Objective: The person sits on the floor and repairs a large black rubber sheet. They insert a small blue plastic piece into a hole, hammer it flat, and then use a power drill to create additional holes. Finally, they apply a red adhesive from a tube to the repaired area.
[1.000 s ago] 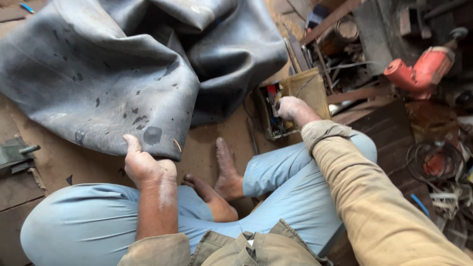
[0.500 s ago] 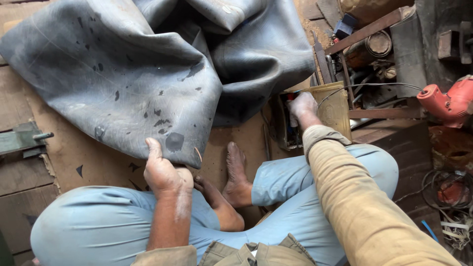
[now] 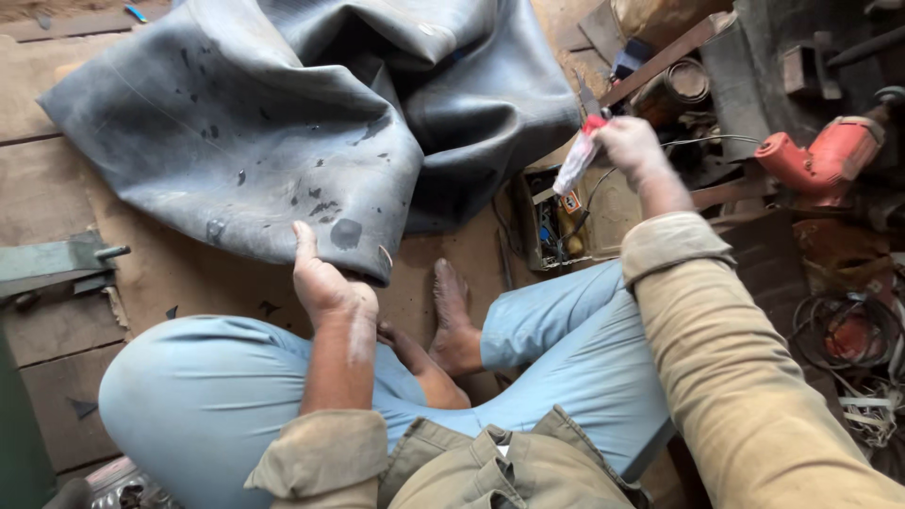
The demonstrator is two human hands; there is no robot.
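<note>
Seated person, large rubber inner tube [image 3: 283,123] on the floor, glue-type tube [image 3: 577,162] lifted in the right hand.

Inner tube: dark grey, dusty, creased and folded over itself, spotted with small dark marks and one round dark patch near its lower edge; it lies on the wooden floor [image 3: 42,198] in front of the crossed legs. Left hand [image 3: 325,283] grips that lower edge, thumb up against the rubber, fingers curled under. Right hand [image 3: 630,146] pinches a small white tube with a red end, fingers closed around it. Half a second ago this hand was down at the open box [image 3: 556,221] of small items; now it is raised above it. Red power tool [image 3: 815,155] lies at right.
</note>
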